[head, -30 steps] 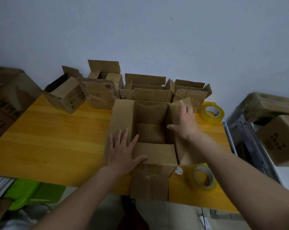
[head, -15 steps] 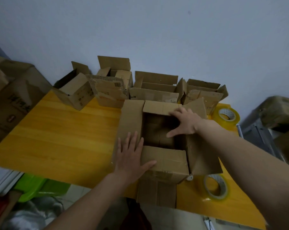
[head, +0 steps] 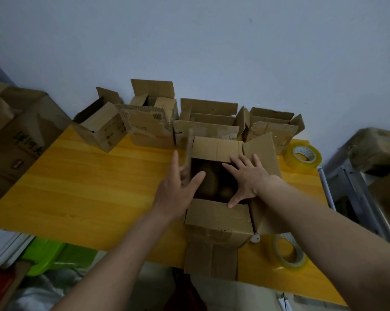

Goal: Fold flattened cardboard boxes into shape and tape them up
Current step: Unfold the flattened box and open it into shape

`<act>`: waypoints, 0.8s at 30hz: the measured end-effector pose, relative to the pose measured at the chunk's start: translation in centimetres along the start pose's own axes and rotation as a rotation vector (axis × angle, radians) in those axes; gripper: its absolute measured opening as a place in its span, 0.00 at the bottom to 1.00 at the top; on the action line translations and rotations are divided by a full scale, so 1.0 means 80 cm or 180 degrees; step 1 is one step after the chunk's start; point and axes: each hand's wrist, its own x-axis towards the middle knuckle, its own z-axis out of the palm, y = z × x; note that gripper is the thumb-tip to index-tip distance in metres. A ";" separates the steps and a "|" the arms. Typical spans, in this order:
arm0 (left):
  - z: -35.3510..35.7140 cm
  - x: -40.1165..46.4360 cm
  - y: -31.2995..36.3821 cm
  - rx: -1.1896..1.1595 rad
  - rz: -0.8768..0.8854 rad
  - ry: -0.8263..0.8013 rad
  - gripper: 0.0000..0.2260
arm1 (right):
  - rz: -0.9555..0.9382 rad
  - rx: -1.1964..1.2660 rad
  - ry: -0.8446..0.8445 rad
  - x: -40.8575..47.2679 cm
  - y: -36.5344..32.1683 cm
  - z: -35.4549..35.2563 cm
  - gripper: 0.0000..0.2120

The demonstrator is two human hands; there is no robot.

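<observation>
Cardboard box (head: 218, 221) on yellow desk (head: 88, 194). Left hand (head: 178, 189) against its blurred left flap, fingers straight, apart. Right hand (head: 248, 178) flat over opening, fingers spread.

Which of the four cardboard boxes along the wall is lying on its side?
The leftmost brown cardboard box, at the yellow table's far-left corner: its opening faces sideways, while the other three stand upright with flaps up.

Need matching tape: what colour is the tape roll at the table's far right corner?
Translucent yellow, with a whitish core; the tape roll shows in the head view.
</observation>
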 end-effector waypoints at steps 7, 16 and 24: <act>0.066 0.002 -0.017 0.1969 0.0489 -0.1230 0.37 | 0.0058 0.0211 0.0211 -0.018 0.011 0.000 0.59; 0.085 0.001 -0.054 0.2561 0.0620 -0.0903 0.34 | 0.1071 0.3418 0.1937 -0.086 0.024 0.005 0.41; 0.093 -0.027 -0.046 0.2571 0.0199 -0.0792 0.34 | 0.0554 0.4226 0.0289 -0.095 -0.061 0.066 0.32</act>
